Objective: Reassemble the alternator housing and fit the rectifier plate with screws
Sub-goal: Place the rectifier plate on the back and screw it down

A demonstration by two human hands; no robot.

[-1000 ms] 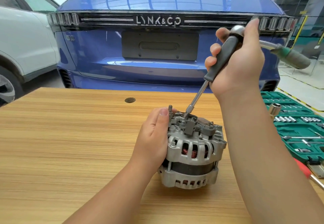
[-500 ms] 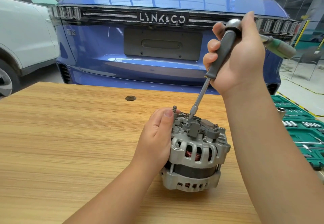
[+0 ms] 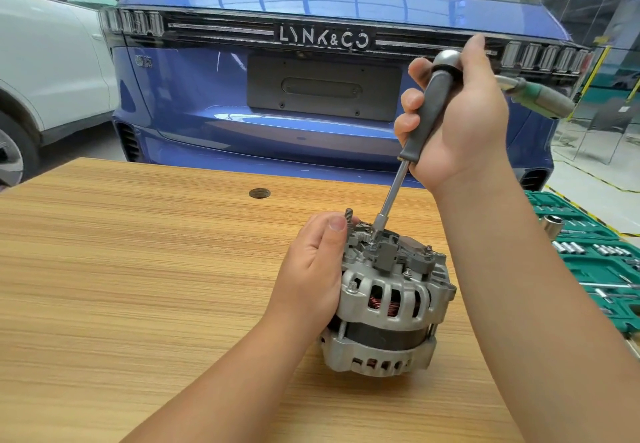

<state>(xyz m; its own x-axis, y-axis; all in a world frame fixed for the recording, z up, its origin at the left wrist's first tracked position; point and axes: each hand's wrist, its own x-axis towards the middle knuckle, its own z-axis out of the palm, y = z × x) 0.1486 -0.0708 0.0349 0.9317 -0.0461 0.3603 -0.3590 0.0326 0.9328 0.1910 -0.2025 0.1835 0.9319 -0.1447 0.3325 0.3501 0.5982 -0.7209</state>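
My right hand [image 3: 460, 120] grips the nut driver [image 3: 420, 137] with its tip on a rectifier plate [image 3: 384, 252] screw, my left hand [image 3: 311, 273] clasps the alternator [image 3: 384, 307] standing on the desk [image 3: 138, 269].

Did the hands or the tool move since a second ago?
Hardly. The right hand grips the grey-handled nut driver on the same fastener atop the silver metal alternator. The left hand holds its side as before. Only the camera shifted.
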